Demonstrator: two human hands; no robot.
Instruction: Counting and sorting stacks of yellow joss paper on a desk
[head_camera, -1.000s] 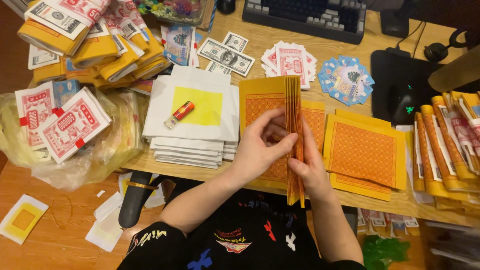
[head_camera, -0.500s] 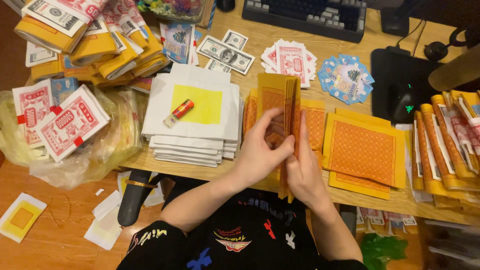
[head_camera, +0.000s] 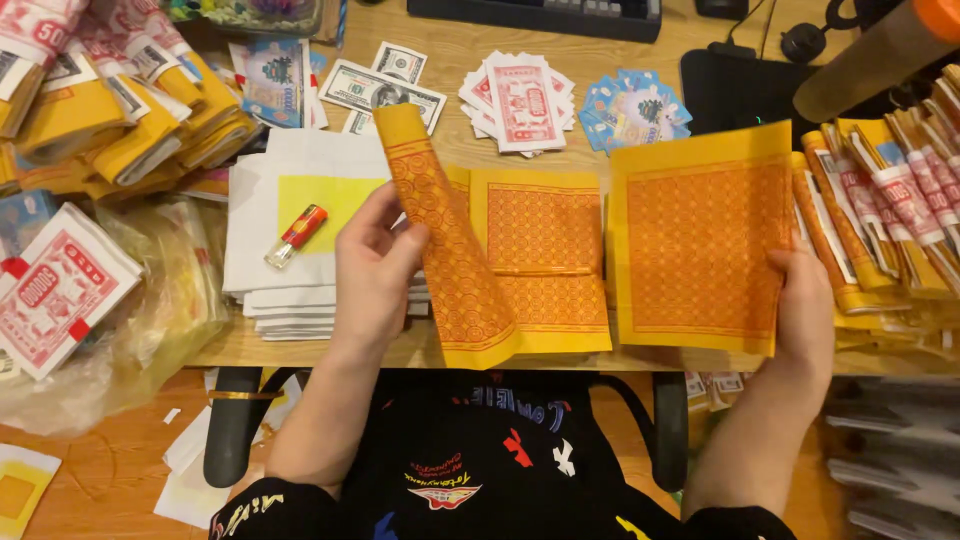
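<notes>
Sheets (head_camera: 545, 260) lie spread on the table (head_camera: 450, 60): your left hand (head_camera: 375, 265) pinches the curled strip (head_camera: 450, 250) beside them, your right hand (head_camera: 805, 310) grips the flat sheet (head_camera: 700, 240) opposite.

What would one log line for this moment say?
left hand: holds curled orange sheet | right hand: holds flat orange sheet | lighter: on white stack
</notes>
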